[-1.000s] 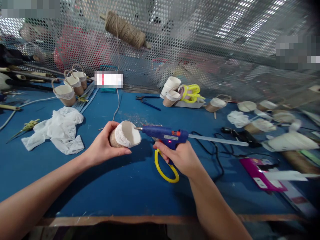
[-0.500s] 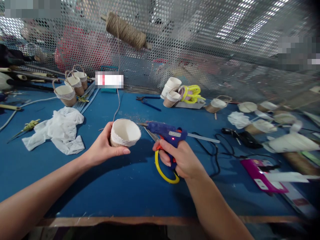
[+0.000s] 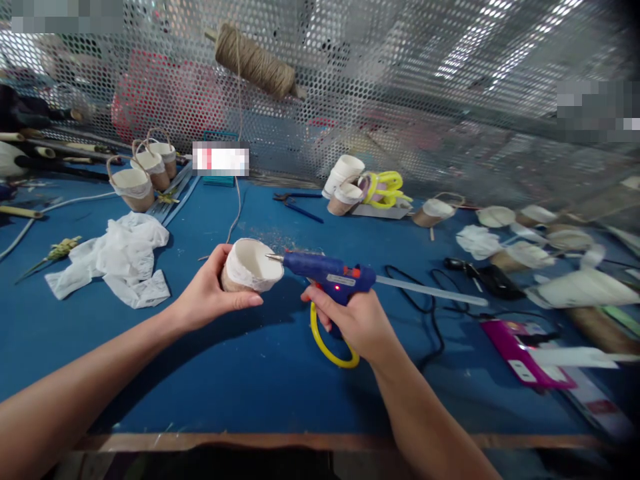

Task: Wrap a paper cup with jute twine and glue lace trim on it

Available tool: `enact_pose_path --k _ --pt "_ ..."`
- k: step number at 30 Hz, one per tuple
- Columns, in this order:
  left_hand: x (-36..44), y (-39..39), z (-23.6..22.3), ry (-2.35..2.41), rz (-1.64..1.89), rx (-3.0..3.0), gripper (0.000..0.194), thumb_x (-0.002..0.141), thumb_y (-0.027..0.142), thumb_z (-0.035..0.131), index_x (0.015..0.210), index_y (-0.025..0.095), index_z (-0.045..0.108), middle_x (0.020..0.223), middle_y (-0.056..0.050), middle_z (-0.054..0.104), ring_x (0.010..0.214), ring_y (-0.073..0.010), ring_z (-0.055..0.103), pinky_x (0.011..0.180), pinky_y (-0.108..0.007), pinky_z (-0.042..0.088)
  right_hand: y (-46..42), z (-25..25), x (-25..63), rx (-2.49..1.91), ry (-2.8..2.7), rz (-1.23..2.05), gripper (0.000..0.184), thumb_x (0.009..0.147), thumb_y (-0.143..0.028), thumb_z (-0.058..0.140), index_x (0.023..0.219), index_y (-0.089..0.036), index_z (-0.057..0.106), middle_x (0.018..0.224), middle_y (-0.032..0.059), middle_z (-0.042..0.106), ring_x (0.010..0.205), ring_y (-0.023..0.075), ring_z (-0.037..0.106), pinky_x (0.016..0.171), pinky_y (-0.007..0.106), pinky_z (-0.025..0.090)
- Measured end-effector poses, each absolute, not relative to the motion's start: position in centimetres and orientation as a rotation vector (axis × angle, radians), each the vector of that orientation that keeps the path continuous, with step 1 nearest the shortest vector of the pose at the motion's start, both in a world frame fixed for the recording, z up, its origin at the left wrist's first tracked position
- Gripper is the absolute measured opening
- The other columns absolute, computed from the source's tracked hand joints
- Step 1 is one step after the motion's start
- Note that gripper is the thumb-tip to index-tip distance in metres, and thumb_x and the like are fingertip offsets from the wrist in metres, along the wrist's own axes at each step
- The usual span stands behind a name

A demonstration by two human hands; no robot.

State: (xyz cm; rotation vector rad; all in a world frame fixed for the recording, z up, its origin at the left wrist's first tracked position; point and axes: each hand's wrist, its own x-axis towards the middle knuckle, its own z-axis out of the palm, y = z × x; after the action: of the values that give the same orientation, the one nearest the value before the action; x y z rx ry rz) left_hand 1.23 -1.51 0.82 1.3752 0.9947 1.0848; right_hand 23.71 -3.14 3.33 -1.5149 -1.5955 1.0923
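Observation:
My left hand [image 3: 213, 291] is wrapped round a small cup [image 3: 240, 277], white inside, with lace about its upper part and brown below. The cup's mouth tilts toward me. In my right hand [image 3: 357, 313] is a blue glue gun [image 3: 317, 270] with a lit red light, a clear glue stick [image 3: 430, 291] jutting from its back. The metal nozzle points left and overlaps the cup's right inner rim; whether it touches I cannot tell. Partly hidden under the right hand lie scissors with a yellow handle [image 3: 333, 357].
White lace [image 3: 120, 257] lies crumpled at left, near finished cups with handles [image 3: 133, 190]. Blue-handled pliers [image 3: 300, 205] and stacked cups [image 3: 345, 177] are at the back. A twine spool [image 3: 255, 61] hangs on the mesh. At right are a black cord [image 3: 435, 327] and a magenta box [image 3: 525, 353].
The glue gun has moved left and levelled, its nozzle now over the cup's rim instead of beside it. The cup has barely shifted in my left hand.

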Motion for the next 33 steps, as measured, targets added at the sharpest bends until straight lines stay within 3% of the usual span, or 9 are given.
enact_pose_path --k 3,18,23,30,33 --pt "1.2 -1.4 0.8 1.046 1.066 1.451 0.063 0.053 0.041 0.080 0.099 0.017 0.044 0.096 -0.006 0.059 0.087 -0.0204 0.056 0.076 -0.031 0.046 -3.1 3.7 24.2 -1.658 -1.708 0.918 0.034 0.072 -0.048 0.064 0.059 -0.017 0.060 0.040 -0.0017 0.050 0.038 0.0121 0.048 0.041 0.026 0.040" --pt "0.8 -1.3 0.9 0.901 0.912 1.480 0.053 0.058 0.035 0.078 0.097 0.017 0.047 0.087 -0.002 0.055 0.074 -0.0154 0.053 0.065 -0.025 0.045 -2.3 3.9 25.4 -1.597 -1.765 1.054 0.033 0.074 -0.047 0.063 0.069 -0.015 0.062 0.043 -0.0020 0.050 0.040 0.0110 0.047 0.044 0.027 0.041" --pt "0.8 -1.2 0.5 0.993 0.998 1.544 0.060 0.057 0.033 0.079 0.102 0.017 0.042 0.095 -0.004 0.056 0.086 -0.0182 0.054 0.076 -0.029 0.045 -2.5 4.6 25.5 -1.470 -1.647 1.197 0.031 0.074 -0.045 0.064 0.070 -0.014 0.061 0.041 -0.0046 0.047 0.038 0.0089 0.044 0.044 0.025 0.041" --pt "1.2 -1.3 0.2 1.124 1.155 1.564 0.068 0.056 0.036 0.078 0.107 0.019 0.037 0.105 -0.007 0.058 0.097 -0.0232 0.058 0.082 -0.035 0.047 -2.5 4.3 24.9 -1.238 -1.391 1.433 0.028 0.076 -0.041 0.064 0.079 -0.014 0.060 0.043 -0.0055 0.047 0.036 0.0064 0.038 0.036 0.021 0.030" --pt "1.1 -1.2 0.3 1.144 1.149 1.611 0.069 0.057 0.039 0.078 0.111 0.019 0.040 0.106 -0.008 0.059 0.098 -0.0243 0.059 0.083 -0.035 0.047 -2.6 4.1 24.9 -1.271 -1.410 1.350 0.026 0.075 -0.040 0.065 0.079 -0.015 0.060 0.044 -0.0053 0.048 0.038 0.0068 0.040 0.036 0.021 0.032"
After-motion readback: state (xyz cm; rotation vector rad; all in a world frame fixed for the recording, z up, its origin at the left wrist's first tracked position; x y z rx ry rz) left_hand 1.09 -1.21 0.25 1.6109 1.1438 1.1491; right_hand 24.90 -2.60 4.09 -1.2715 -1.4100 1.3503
